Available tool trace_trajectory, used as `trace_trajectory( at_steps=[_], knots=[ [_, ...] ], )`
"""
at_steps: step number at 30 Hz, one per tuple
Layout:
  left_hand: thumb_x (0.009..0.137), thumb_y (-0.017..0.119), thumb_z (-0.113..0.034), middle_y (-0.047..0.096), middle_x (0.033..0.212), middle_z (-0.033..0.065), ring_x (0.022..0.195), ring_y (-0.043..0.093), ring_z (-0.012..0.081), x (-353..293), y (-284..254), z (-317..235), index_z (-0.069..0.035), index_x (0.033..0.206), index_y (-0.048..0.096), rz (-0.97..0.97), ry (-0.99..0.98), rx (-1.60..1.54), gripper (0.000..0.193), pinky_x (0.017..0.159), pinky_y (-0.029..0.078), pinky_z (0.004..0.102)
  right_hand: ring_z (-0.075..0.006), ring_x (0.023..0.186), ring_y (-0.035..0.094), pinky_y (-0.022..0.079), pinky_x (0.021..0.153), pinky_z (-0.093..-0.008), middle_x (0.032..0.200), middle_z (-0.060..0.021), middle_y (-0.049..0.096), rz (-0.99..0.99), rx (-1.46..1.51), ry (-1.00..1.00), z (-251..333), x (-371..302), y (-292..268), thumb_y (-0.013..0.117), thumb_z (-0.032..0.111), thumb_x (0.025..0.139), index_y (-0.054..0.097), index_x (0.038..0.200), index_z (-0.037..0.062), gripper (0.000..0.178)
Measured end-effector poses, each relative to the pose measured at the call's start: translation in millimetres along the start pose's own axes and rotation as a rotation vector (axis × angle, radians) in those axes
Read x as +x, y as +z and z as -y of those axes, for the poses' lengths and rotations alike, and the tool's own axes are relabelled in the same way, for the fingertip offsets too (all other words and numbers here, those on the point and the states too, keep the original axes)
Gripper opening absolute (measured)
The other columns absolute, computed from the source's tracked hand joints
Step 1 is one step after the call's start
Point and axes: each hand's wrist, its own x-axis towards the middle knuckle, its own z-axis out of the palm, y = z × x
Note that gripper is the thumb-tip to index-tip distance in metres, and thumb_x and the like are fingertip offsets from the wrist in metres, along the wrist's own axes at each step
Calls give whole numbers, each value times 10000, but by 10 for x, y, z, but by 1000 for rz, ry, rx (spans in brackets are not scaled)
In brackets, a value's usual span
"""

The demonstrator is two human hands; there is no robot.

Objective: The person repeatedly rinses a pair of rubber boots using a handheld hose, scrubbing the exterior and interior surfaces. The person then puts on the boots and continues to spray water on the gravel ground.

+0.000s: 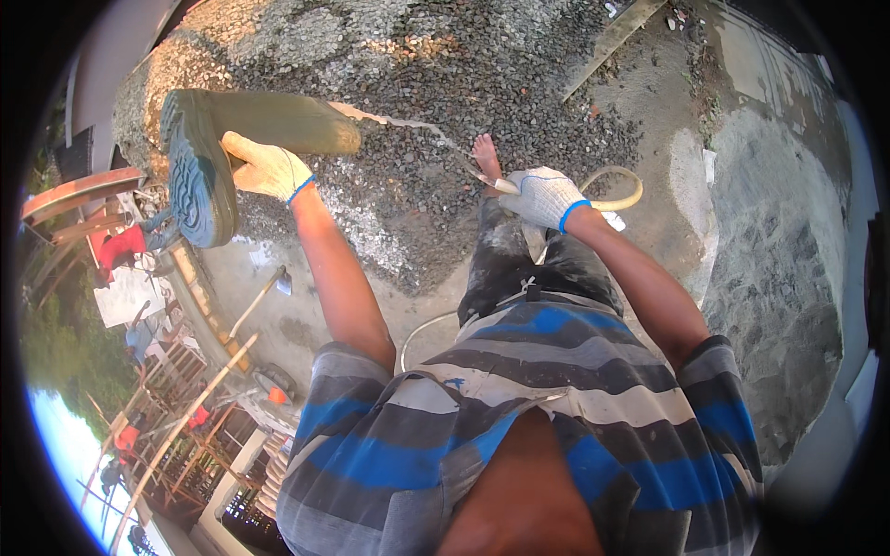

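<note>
My left hand (266,167), in a pale work glove with a blue cuff edge, grips a muddy rubber boot (269,123). The boot lies sideways in the air, its ridged sole toward the left and its shaft pointing right. My right hand (545,196), gloved the same way, is closed around a cream hose (618,203) near its end. Water (417,126) streams from the hose toward the shaft's open end. Below the stream, one bare foot (486,156) stands on the gravel. Part of my left hand's grip is hidden behind the boot.
Dark gravel (408,69) covers the ground ahead, with a wooden plank (614,44) on it. A grey sand heap (769,278) lies at right. At left are a long-handled tool (257,304), a bamboo pole (185,422), timber framing and several people farther off.
</note>
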Motion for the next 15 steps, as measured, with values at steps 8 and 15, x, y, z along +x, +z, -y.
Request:
trace_trajectory(
  at_steps=[8, 15],
  knots=[
    [1072, 690, -381, 681, 1287, 323, 1075, 686, 379, 240, 179, -460, 161, 1276, 618, -130, 75, 149, 583, 923, 563, 505, -434, 1007, 743, 571, 900, -519, 1046, -236, 775, -7, 32, 71, -374, -158, 71, 649, 484, 953, 764, 1120, 88, 445],
    [1035, 751, -303, 653, 1341, 326, 1157, 659, 385, 380, 139, -266, 164, 1339, 576, -166, 222, 86, 584, 1031, 522, 487, -438, 966, 742, 571, 872, -528, 1002, -233, 771, -52, 5, 46, -424, -195, 61, 671, 479, 951, 758, 1083, 83, 426]
  ],
)
